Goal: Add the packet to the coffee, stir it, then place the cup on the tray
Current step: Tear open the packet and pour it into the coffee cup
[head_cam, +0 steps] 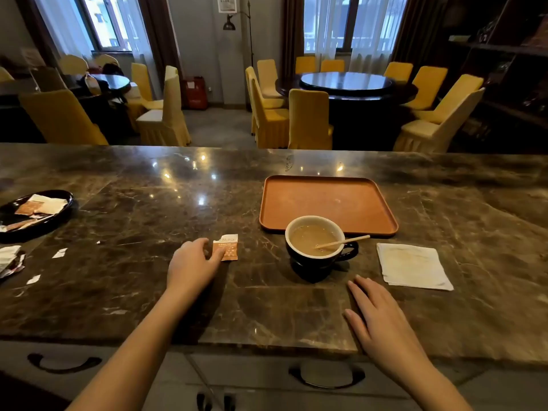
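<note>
A small orange and white packet (229, 247) lies flat on the dark marble counter (133, 221), its top edge looks torn. My left hand (194, 266) rests on the counter with its fingertips touching the packet's left edge, not gripping it. To the right stands a dark cup (314, 259) with a white inside, filled with light brown coffee. A wooden stir stick (344, 241) leans in it, pointing right. Just behind the cup lies an empty orange tray (326, 200). My right hand (379, 318) lies flat and open on the counter, in front of the cup.
A folded white napkin (413, 266) lies right of the cup. A black dish (35, 213) with several packets sits at the far left, with torn wrappers (10, 261) and paper scraps near it. Beyond the counter are yellow-covered chairs and round tables. Drawer handles run below the counter's front edge.
</note>
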The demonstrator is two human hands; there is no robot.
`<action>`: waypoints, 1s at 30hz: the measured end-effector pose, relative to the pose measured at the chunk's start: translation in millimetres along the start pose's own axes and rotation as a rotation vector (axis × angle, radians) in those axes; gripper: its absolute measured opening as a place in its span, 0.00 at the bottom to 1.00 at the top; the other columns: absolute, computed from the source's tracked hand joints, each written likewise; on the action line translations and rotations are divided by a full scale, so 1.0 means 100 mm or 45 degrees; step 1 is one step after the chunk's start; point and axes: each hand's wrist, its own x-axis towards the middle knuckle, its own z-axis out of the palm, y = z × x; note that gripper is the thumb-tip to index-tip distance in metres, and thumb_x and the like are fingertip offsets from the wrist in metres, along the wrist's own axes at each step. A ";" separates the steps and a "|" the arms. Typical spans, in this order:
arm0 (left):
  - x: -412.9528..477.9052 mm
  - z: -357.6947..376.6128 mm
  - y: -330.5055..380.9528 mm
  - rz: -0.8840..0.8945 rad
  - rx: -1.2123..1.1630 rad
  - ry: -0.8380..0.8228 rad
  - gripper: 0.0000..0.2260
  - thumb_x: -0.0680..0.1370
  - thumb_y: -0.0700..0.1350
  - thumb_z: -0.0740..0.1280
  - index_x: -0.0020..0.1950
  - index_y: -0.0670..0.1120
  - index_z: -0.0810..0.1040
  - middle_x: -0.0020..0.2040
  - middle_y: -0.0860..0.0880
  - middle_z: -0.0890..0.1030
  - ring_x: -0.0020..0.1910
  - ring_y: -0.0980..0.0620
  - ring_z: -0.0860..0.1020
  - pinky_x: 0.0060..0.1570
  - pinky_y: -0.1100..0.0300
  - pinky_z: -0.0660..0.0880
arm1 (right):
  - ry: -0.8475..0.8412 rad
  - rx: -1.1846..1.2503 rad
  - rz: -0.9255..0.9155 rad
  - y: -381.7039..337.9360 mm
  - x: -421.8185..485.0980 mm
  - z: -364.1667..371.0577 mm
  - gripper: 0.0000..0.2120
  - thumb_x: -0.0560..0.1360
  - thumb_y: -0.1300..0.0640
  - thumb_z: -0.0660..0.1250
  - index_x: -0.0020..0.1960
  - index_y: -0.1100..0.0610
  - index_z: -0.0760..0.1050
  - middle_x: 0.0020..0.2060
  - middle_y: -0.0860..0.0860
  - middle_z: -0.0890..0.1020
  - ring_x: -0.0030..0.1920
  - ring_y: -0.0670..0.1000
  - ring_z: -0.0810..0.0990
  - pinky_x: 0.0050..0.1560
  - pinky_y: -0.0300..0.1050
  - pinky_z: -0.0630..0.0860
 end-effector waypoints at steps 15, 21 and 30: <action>0.09 0.03 0.21 -0.161 -0.544 -0.050 0.12 0.71 0.42 0.71 0.51 0.47 0.73 0.48 0.49 0.77 0.45 0.53 0.76 0.42 0.60 0.73 | 0.193 -0.035 -0.046 0.01 -0.02 0.08 0.34 0.72 0.39 0.40 0.72 0.53 0.59 0.72 0.51 0.64 0.73 0.51 0.59 0.70 0.46 0.55; -0.10 -0.12 0.32 -0.219 -0.940 -0.190 0.08 0.73 0.40 0.69 0.51 0.47 0.78 0.46 0.50 0.81 0.45 0.53 0.80 0.38 0.61 0.76 | 0.238 -0.017 -0.053 0.01 -0.04 0.10 0.32 0.73 0.40 0.42 0.71 0.54 0.62 0.71 0.51 0.67 0.71 0.51 0.62 0.68 0.45 0.58; -0.35 -0.30 0.70 -0.253 -1.248 -0.411 0.07 0.72 0.39 0.70 0.49 0.46 0.80 0.49 0.46 0.83 0.49 0.49 0.82 0.53 0.51 0.78 | 0.483 0.386 -0.078 -0.04 -0.10 0.02 0.21 0.74 0.44 0.55 0.58 0.55 0.77 0.55 0.50 0.81 0.59 0.42 0.74 0.60 0.45 0.74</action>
